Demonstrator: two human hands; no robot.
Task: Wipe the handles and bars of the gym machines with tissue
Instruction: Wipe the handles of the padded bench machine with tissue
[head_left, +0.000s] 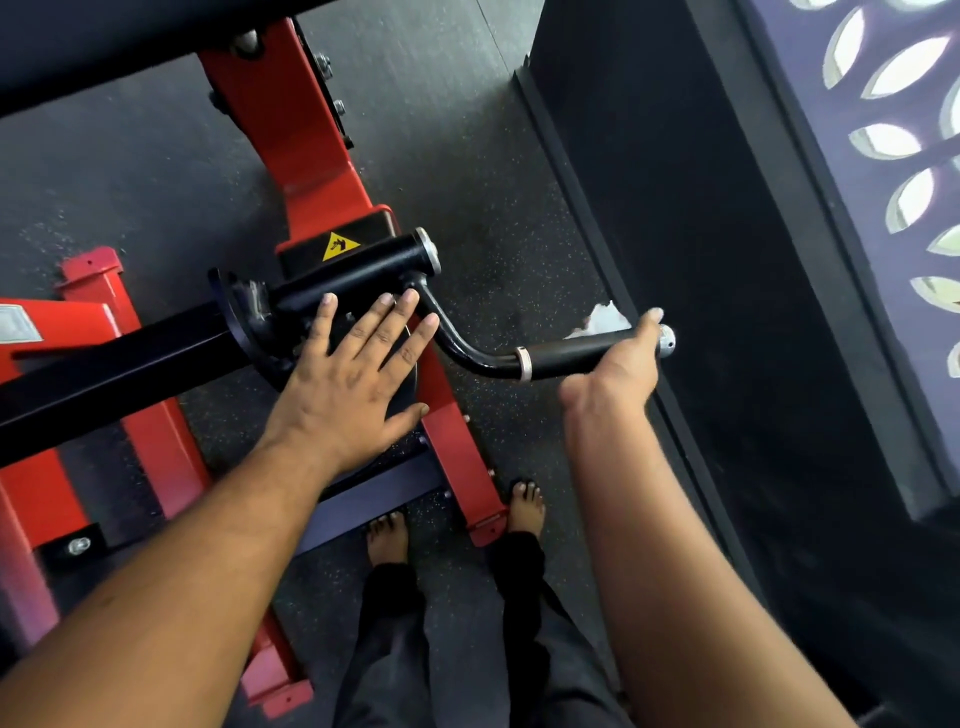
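So, the right hand (621, 358) was wrapped around the black handle (582, 354) of the red gym machine (291, 130), near its silver end cap, and a bit of white tissue (602, 318) was seen poking out from the far side of the grip, squeezed between fingers and handle. The tissue was mostly hidden by the hand, so how much of it was there couldn't be told. The handle was joined by a curved black bar (457, 338) to a thicker black sleeve (358, 270) above it, which was capped in silver too.

The left hand (353, 374) was held flat with fingers spread and straight, nothing gripped in it, fingertips lying at or just over the lower edge of that thick sleeve; whether it was actually pressed down couldn't be made out. A yellow warning sticker (340, 246) was stuck on the black block just behind the sleeve.

Bare feet (525, 509) were planted on the speckled dark floor (493, 218) below, on either side of the machine's red base leg. A dark wall (701, 260) was standing just to the right.
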